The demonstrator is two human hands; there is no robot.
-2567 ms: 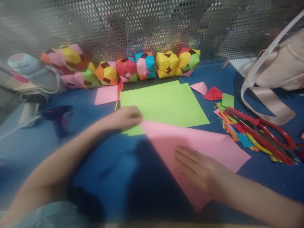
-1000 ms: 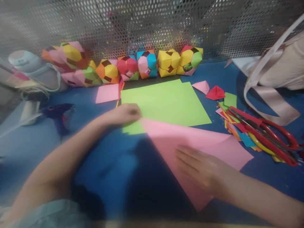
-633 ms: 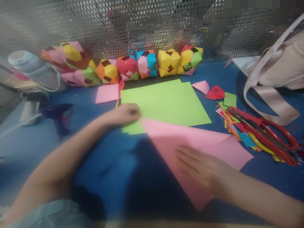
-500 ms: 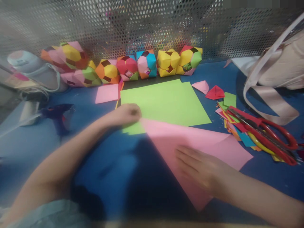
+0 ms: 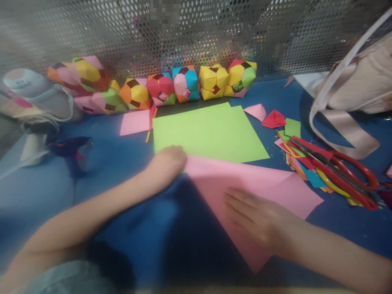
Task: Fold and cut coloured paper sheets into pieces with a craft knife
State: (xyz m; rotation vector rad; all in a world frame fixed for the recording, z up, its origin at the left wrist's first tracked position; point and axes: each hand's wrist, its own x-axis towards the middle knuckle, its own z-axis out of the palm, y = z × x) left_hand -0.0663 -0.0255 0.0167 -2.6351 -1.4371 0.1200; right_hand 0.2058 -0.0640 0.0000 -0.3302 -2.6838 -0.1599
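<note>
A large sheet of pink paper (image 5: 263,179), folded over on itself, lies on the blue tabletop with a pointed end toward the left. At that pointed end is my left hand (image 5: 171,163), its fingers curled in and closed on the paper's tip; the fingertips are blurred and partly hidden. My right hand (image 5: 257,216) rests flat on the pink paper's lower part, fingers stretched out and side by side. Beyond the pink paper lie sheets of light green paper (image 5: 208,130), partly covered by it and by my left hand.
Behind stands a row of colourful folded-paper balls (image 5: 185,83) against a perforated metal panel (image 5: 196,36). Red-handled scissors (image 5: 337,167) lie on paper scraps (image 5: 312,175) at right, near a bag (image 5: 361,85). A glue gun (image 5: 72,151) and small pink sheets (image 5: 135,122) are at left.
My left hand has shifted slightly toward me at the pink paper's tip. My right hand stays flat in the same place. The whole view has moved a little.
</note>
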